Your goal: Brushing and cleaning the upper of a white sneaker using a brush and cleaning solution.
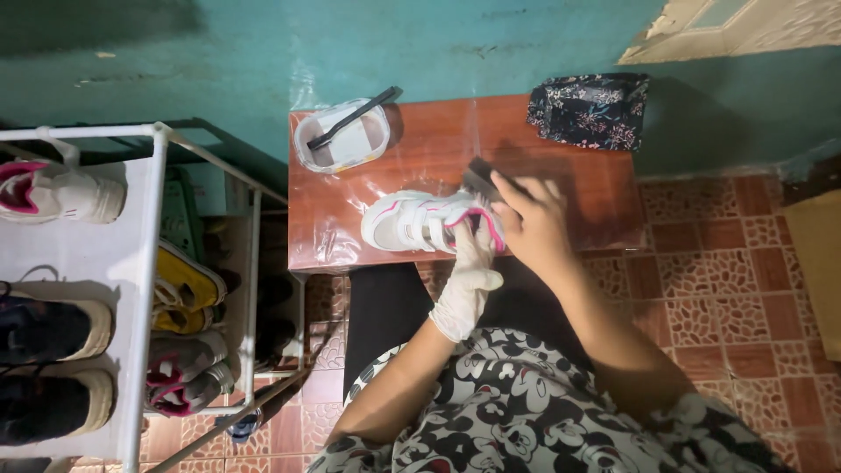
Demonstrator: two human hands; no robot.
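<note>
A white sneaker with pink trim (412,221) lies on its side on a small reddish-brown table (578,158) covered in clear plastic. My left hand (469,271), in a white glove, grips the sneaker at its heel end. My right hand (530,219), bare, holds a dark brush (480,180) against the sneaker's heel. A white tub (343,144) with a dark long-handled brush (355,118) resting across it stands at the table's far left corner.
A floral dark cloth (591,109) lies at the table's far right. A white shoe rack (144,289) with several pairs of shoes stands to the left. A teal wall (263,52) is behind, and a red patterned tile floor (736,280) is to the right.
</note>
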